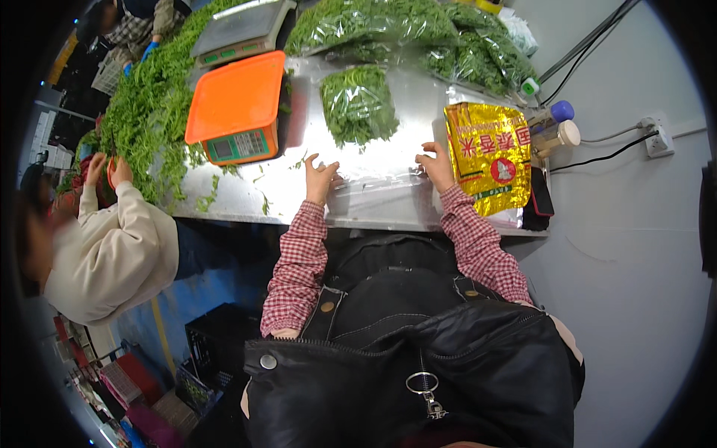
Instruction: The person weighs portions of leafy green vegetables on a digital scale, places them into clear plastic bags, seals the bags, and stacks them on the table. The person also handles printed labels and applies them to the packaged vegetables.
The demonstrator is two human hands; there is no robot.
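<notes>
A clear plastic bag of leafy greens (358, 106) lies on the metal table before me. Clear plastic (381, 187) spreads on the tabletop nearer to me, between my hands. My left hand (321, 175) is at its left side, thumb and forefinger apart. At the right side, my right hand (437, 167) has its thumb and forefinger bent, beside a gold printed packet (493, 157). Glare and the see-through film hide whether either hand grips the plastic. An orange-topped scale (235, 101) stands left of the greens.
Loose greens (145, 117) cover the table's left part, near a grey scale (241, 31). Filled bags of greens (392, 28) lie at the back. Jars (554, 137) and a phone (542, 191) are at the right. A co-worker's hand (120, 171) holds orange-handled scissors (110, 172).
</notes>
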